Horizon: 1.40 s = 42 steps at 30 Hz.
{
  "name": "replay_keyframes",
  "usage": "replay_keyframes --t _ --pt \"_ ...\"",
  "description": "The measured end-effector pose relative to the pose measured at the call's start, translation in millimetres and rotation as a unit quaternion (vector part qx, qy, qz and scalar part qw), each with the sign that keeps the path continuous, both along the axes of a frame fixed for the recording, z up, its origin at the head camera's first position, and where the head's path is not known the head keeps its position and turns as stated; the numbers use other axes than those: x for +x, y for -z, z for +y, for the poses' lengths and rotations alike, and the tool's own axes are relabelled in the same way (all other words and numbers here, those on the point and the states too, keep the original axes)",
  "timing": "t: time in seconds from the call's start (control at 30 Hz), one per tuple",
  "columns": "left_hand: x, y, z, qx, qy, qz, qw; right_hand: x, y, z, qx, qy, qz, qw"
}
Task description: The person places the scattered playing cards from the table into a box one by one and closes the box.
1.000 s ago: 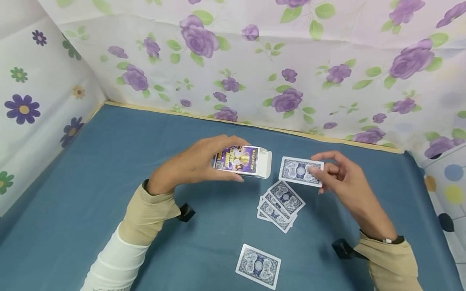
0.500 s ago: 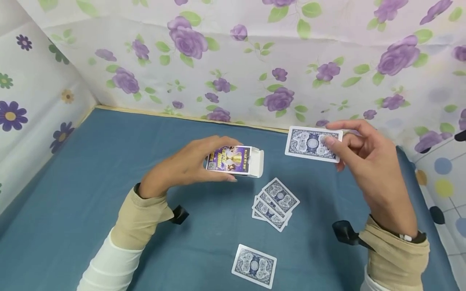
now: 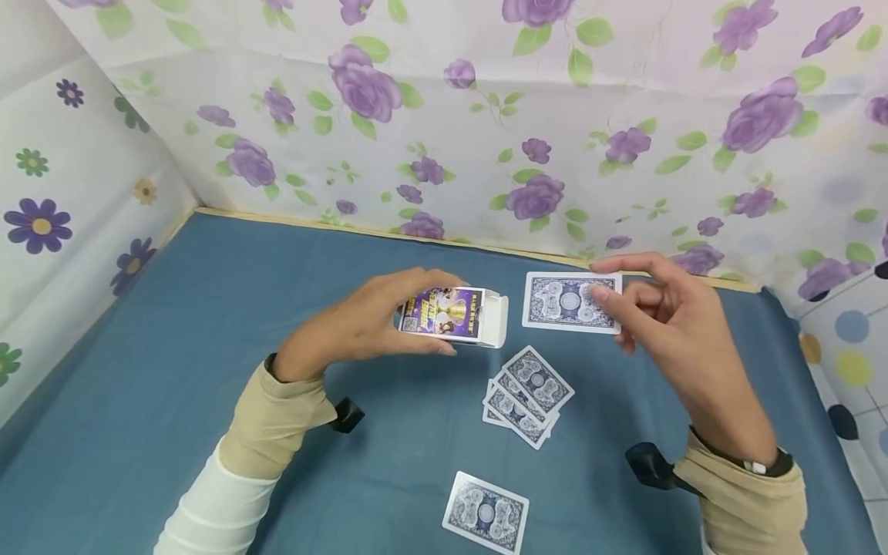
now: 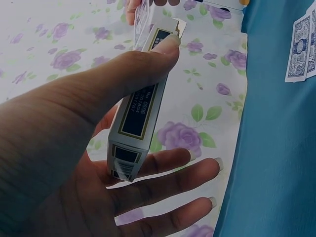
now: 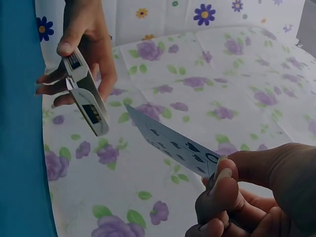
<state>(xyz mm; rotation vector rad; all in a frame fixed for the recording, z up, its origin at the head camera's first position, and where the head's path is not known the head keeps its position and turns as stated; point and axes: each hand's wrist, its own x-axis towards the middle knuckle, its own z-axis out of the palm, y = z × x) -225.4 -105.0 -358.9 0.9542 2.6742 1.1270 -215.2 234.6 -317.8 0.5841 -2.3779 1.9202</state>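
My left hand (image 3: pixel 371 316) grips a purple and white playing card box (image 3: pixel 444 314) between thumb and fingers. The box's open end, with its white flap (image 3: pixel 495 319) folded out, faces right. To the right of it, my right hand (image 3: pixel 669 324) pinches a playing card (image 3: pixel 570 301) by its right end, blue patterned back up. A narrow gap separates the card from the flap. The right wrist view shows spade marks on the underside of the card (image 5: pixel 173 145). In the left wrist view the thumb presses along the narrow side of the box (image 4: pixel 140 106).
Several overlapping cards (image 3: pixel 530 393) lie back up on the blue tablecloth (image 3: pixel 333 493), below the held card. A single card (image 3: pixel 486 512) rests nearer the front edge. Floral sheeting (image 3: pixel 472 116) rises behind the table, and more covers the left side.
The right hand with its card first lifted away to the upper right, then came back down and left toward the box. The left hand keeps hold of the box.
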Motion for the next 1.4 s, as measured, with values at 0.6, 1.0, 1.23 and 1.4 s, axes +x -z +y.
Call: replay_keyframes --t 0.6,1.0,1.23,1.4 --pt "-2.8 -7.2 4.7 0.006 0.014 -0.004 0.9999 3.1 13.1 -22.5 0.048 -0.026 0.021 0.998" --pt "-0.2 -6.4 0.4 0.002 -0.003 -0.007 1.0000 3.6 16.0 -29.9 0.071 -0.044 0.019 0.996" --pt "1.8 -5.3 -0.2 0.008 0.004 -0.009 0.9999 2.8 20.2 -35.1 0.075 -0.057 0.002 0.996" --pt "2.3 -4.0 0.4 0.013 0.005 -0.014 0.9998 1.4 23.7 -37.3 0.080 -0.059 0.001 0.995"
